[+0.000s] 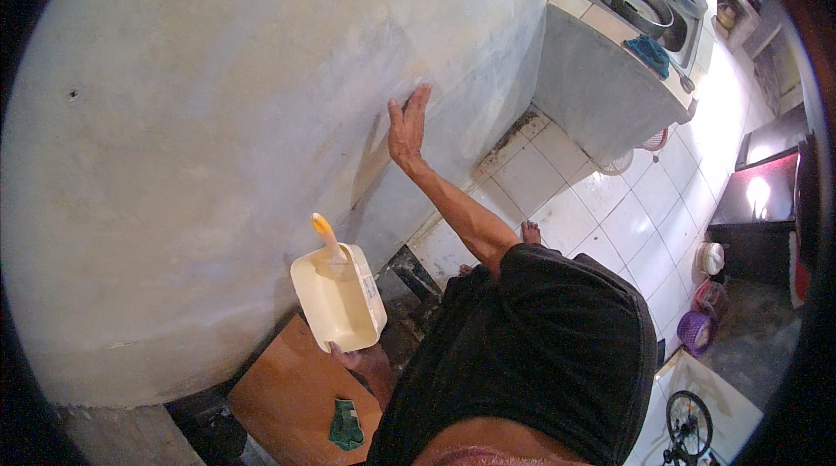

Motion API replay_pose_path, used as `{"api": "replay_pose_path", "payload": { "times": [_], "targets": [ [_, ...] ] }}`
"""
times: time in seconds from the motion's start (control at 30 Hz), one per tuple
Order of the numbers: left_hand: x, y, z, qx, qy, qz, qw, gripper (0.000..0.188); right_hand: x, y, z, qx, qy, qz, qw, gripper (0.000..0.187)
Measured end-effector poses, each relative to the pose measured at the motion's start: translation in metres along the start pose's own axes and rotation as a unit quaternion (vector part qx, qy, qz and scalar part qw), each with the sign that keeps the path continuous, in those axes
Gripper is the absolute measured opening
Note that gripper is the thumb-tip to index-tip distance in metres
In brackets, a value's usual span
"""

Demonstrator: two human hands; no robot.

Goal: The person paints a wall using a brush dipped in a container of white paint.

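Observation:
My right hand (pixel 407 128) reaches up to the pale, patchy wall (pixel 218 118), fingers extended and thumb apart, seemingly resting against the surface with no tool in it. Lower down, my left hand (pixel 350 358) grips the near edge of a cream plastic tub (pixel 341 305), rectangular and tilted so its inside shows. A tool with a yellow-orange handle (pixel 324 229) sticks out over the tub's far rim; I cannot make out its working end. The tub's inside looks pale, and any contents are hard to tell from its walls.
Beneath the tub lies a brown board (pixel 279 379) with a green cloth-like piece (pixel 347 425) on it. At upper right, a tiled counter (pixel 601 65) holds a sink with a metal basin (pixel 640 6) and a blue cloth (pixel 648 57). A purple basket (pixel 696 331) stands on the white tiled floor (pixel 601 196).

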State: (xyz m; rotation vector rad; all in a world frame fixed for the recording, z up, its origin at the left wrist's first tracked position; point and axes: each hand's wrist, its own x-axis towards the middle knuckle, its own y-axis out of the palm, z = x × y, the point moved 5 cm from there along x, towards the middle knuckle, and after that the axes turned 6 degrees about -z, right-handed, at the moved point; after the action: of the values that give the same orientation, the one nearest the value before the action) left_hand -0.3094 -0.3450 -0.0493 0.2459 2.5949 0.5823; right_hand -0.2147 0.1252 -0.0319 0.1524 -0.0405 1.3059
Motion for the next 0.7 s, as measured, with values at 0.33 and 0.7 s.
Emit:
{"api": "replay_pose_path", "payload": {
  "times": [0.33,0.7],
  "targets": [
    [-0.012,0.019,-0.004,-0.003,0.05,0.071,0.996,0.066,0.006,0.008,0.008,-0.01,-0.072,0.004,0.997,0.091],
    [0.027,-0.03,0.005,0.133,0.166,0.048,0.976,0.065,-0.087,0.038,0.044,-0.024,-0.135,0.106,0.985,0.101]
  ]
}}
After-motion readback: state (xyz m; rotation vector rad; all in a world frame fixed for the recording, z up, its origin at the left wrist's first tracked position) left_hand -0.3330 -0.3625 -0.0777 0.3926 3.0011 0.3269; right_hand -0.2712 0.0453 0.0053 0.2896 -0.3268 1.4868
